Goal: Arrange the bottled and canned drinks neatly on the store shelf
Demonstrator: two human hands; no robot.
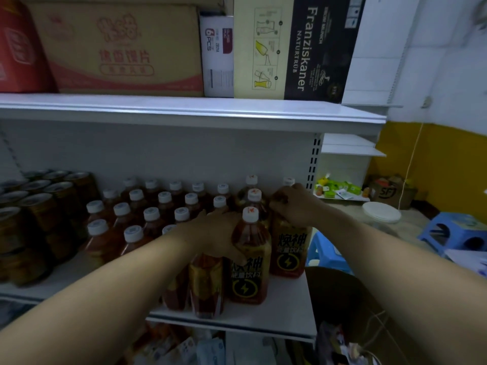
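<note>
One bottle (250, 259) is being gripped by the left hand (210, 233) and a second bottle (288, 248) clasped by the right hand (292, 204) at the shelf's (276, 312) right end, likely to straighten rows.

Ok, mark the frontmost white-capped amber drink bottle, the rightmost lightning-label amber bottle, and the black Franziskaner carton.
Frontmost white-capped amber drink bottle (246, 287): head view, lightning label.
Rightmost lightning-label amber bottle (287, 261): head view, front label.
Black Franziskaner carton (324, 48): head view, printed side.
</note>
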